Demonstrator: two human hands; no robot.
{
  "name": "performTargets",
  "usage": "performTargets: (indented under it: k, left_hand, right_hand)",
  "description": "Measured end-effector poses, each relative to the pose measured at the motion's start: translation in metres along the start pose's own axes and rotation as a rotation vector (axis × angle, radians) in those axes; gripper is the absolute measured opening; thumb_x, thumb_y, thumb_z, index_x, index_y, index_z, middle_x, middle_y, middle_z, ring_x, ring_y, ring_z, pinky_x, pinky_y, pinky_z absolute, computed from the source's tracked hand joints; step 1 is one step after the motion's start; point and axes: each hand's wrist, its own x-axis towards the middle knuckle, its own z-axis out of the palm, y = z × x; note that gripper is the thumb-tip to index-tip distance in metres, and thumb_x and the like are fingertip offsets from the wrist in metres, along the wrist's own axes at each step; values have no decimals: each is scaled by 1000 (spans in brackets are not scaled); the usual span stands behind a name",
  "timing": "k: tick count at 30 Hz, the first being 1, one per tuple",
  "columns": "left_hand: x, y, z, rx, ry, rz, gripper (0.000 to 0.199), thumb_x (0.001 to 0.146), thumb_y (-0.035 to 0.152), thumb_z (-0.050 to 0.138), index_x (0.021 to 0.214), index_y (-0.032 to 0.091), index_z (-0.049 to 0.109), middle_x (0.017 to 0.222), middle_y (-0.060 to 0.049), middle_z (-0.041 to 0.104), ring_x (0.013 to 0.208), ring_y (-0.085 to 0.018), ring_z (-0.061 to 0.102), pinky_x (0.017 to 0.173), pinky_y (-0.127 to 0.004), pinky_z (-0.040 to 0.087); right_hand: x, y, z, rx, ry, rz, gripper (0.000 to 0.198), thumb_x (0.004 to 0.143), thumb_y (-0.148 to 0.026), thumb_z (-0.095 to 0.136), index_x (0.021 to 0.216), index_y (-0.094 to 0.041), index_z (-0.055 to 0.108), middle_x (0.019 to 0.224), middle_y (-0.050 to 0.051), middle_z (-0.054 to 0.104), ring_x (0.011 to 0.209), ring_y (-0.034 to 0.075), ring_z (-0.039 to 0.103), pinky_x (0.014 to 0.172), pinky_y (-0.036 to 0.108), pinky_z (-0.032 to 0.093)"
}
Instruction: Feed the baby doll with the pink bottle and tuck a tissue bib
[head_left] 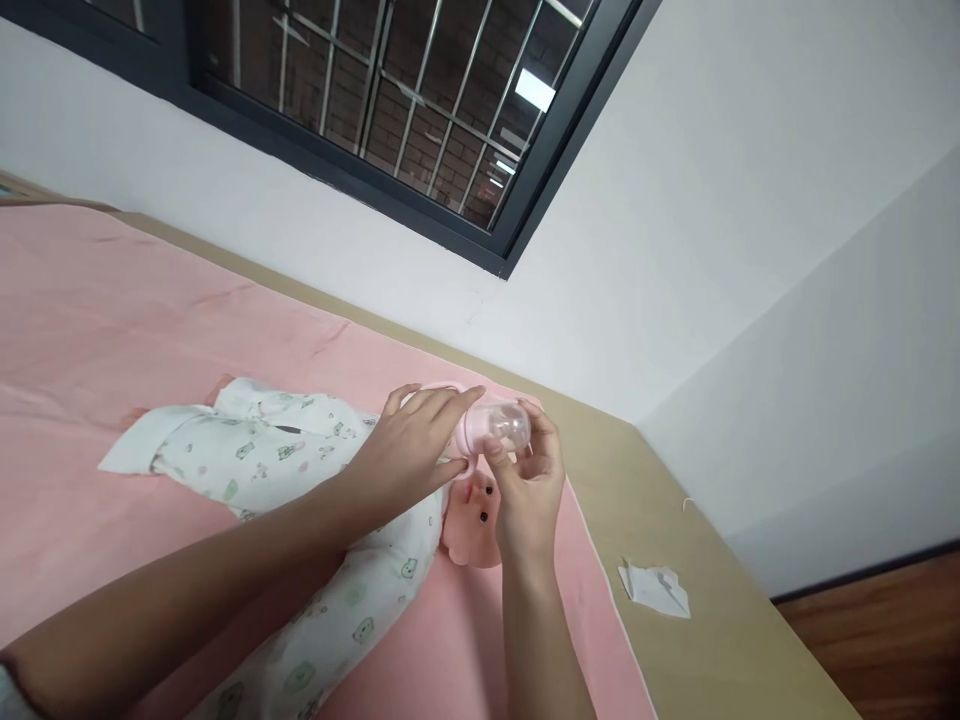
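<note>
- Head view: your pink bottle (487, 428) is up in both hands, near the head (472, 525) of the dressed doll (289, 455) on the pink cloth (180, 310)
- Your left hand (416, 440) bends its fingers round the pink part (465, 432); your right hand (531, 475) grips the clear end (511, 426) between thumb and fingers
- Picking up is done; the handling looks unfinished: the clear end sits against the pink part, but whether it's going on or coming off can't be told

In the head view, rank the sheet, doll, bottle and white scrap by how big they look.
1. Sheet
2. Doll
3. Bottle and white scrap: too alike to rank, since fingers hide part of the bottle.
</note>
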Motion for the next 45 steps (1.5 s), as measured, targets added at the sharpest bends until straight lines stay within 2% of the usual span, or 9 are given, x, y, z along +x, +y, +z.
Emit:
performTargets:
  k: [4, 7, 11, 18, 31, 36, 39, 41, 45]
  left_hand:
    - [2, -1, -6, 9, -63, -38, 44, 77, 15, 54, 120, 19, 51, 114, -5, 64, 112, -22, 56, 101, -42, 32]
    - [2, -1, -8, 51, -86, -23, 38, 75, 12, 53, 113, 18, 54, 107, -6, 65, 108, -24, 57, 99, -43, 33]
    - [1, -1, -11, 102, -112, -1, 38, 75, 9, 52, 112, 18, 53, 100, -6, 64, 105, -24, 58, 97, -43, 32]
    - [2, -2, -16, 154, -154, 28, 40, 77, 9, 51, 116, 16, 52, 101, -8, 63, 103, -25, 58, 97, -44, 31]
    - [4, -8, -20, 94, -231, 35, 40, 75, 10, 53, 115, 17, 56, 98, -5, 63, 97, -23, 58, 96, -42, 32]
    - [6, -12, -18, -6, -244, 11, 39, 76, 13, 52, 114, 20, 56, 101, -4, 64, 103, -22, 57, 96, -41, 34]
    - [7, -18, -18, -30, -239, -20, 45, 75, 15, 51, 120, 20, 52, 113, -6, 64, 110, -24, 56, 97, -41, 34]
    - [10, -23, -20, -16, -235, -69, 50, 73, 17, 51, 123, 19, 49, 117, -8, 63, 110, -27, 57, 95, -41, 37]
    - [15, -32, -31, 7, -240, -167, 51, 69, 23, 52, 120, 19, 49, 108, -7, 66, 98, -28, 61, 89, -38, 40]
  right_hand:
    - [-5, -3, 4, -1, -79, 34, 45, 74, -32, 76, 115, -24, 59, 121, 6, 61, 107, 20, 61, 86, 33, 54]
    - [-2, -1, 2, 2, -121, 58, 45, 74, -32, 76, 115, -23, 60, 117, 6, 63, 102, 19, 63, 82, 30, 55]
    - [0, 0, -3, -25, -142, 95, 48, 71, -36, 78, 114, -23, 61, 116, 6, 64, 98, 19, 64, 77, 30, 55]
    - [1, -1, -5, -19, -184, 132, 46, 71, -37, 78, 112, -23, 62, 115, 5, 65, 97, 20, 64, 74, 29, 55]
    - [7, 8, -14, 4, -269, 207, 46, 72, -35, 78, 113, -22, 62, 100, 3, 67, 87, 18, 65, 70, 26, 53]
    - [6, 8, -11, -28, -222, 147, 45, 72, -36, 77, 113, -24, 61, 116, 5, 64, 96, 19, 64, 80, 30, 54]
    - [8, 5, -14, -68, -156, 79, 45, 73, -37, 77, 113, -25, 61, 121, 6, 61, 100, 19, 64, 85, 33, 54]
    - [13, 2, -22, -113, -64, 26, 48, 73, -40, 75, 116, -25, 59, 123, 7, 61, 104, 20, 63, 88, 35, 52]
    - [40, 14, -57, -218, 139, -24, 59, 72, -42, 73, 125, -22, 55, 124, 9, 60, 110, 22, 60, 94, 38, 49]
